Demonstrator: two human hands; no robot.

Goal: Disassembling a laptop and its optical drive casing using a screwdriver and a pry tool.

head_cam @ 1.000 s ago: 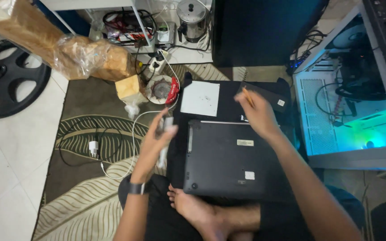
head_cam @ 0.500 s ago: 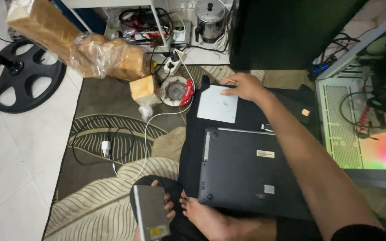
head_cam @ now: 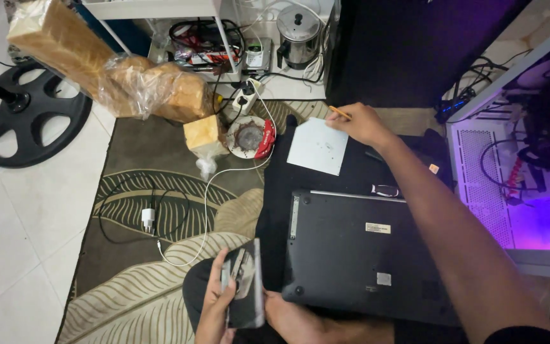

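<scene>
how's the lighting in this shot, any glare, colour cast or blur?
Head view: even, soft room light on the rug; strong purple glow from the open computer case at right washes that corner; the upturned laptop stays dark but readable; the flat part in the left hand shows slight sheen; edges bend from wide-angle distortion.

White tiled floor (head_cam: 7,242); brown leaf-patterned rug (head_cam: 135,299); white shelf (head_cam: 160,9); purple glow at right.
</scene>
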